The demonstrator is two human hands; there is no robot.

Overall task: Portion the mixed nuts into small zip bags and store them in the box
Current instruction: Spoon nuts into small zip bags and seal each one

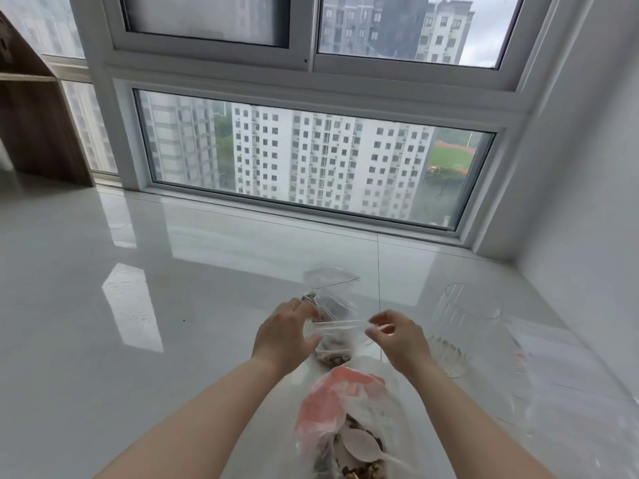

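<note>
A small clear zip bag (337, 342) with nuts at its bottom is held up over the white floor. My left hand (285, 335) pinches the left end of its zip strip and my right hand (397, 335) pinches the right end. Below them lies the big plastic bag of mixed nuts (349, 426), partly pink, with a pale plastic spoon (361, 445) resting inside on the nuts. Beyond my hands lie another small bag with nuts (320, 300) and an empty small bag (328, 276). A clear plastic box (453, 326) stands to the right.
Flat clear zip bags (553, 361) lie at the right near the wall. A low window (311, 160) runs along the far side. A wooden shelf (38, 122) stands at the far left. The glossy white tiled floor (138, 305) stretches to the left.
</note>
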